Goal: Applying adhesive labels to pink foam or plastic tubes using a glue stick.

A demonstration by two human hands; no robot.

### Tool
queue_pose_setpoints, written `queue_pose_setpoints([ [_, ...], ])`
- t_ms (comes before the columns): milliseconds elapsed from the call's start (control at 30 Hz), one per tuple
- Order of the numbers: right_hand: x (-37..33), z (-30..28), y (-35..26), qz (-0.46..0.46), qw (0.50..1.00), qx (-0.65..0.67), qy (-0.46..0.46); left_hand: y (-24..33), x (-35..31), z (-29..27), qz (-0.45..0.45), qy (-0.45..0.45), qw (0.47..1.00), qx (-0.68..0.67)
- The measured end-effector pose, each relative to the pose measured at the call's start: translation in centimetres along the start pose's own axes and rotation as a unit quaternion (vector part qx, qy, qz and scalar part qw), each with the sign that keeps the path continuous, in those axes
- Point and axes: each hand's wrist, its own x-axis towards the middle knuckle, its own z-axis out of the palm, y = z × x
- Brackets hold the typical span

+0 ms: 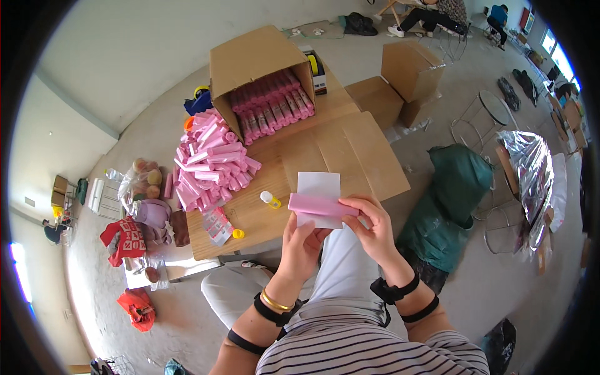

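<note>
A pink rolled tube lies crosswise over a small white sheet of paper, above my lap at the table's near edge. My left hand is closed on the lower part of the sheet, thumb in front, some fingers hidden behind it. With thumb and fingers, my right hand pinches the tube's right end. A glue stick with a white end stands on the table just left of the sheet. Beyond it, many similar pink tubes form a loose heap.
An open cardboard box holding rows of pink packs stands at the table's back. A flattened cardboard flap covers the right side. A clear pouch and yellow cap lie front left. A green sack stands at right.
</note>
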Motion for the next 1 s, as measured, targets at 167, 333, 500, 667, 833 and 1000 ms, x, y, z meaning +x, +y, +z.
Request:
queue_pose_setpoints([
  [167, -1.0, 1.0, -2.7, -0.059, 0.998, -0.019, -0.020, 2.5, -3.9, 1.0, 0.015, -0.016, 0.999, 0.039],
  [333, -2.0, 2.3, -5.3, -0.106, 0.993, -0.041, -0.045, 2.8, -5.8, 0.9, 0.066, 0.012, 0.995, 0.073],
  [500, -2.9, 3.5, -6.8, -0.109, 0.989, -0.030, -0.090, 3.2, -7.4, 0.1, 0.118, 0.007, 0.986, 0.116],
  [667, -3.4, 4.6, -7.7, -0.054, 0.986, 0.003, -0.159, 4.1, -9.4, 0.0, 0.142, 0.037, 0.983, 0.114],
  [833, -3.6, 5.7, -9.5, -0.019, 0.979, 0.076, -0.190, 5.5, -10.9, 0.7, 0.130, 0.060, 0.986, 0.091],
  [1000, -3.0, 6.3, -10.3, -0.021, 0.972, 0.084, -0.218, 6.2, -11.5, 1.0, 0.122, 0.065, 0.988, 0.066],
])
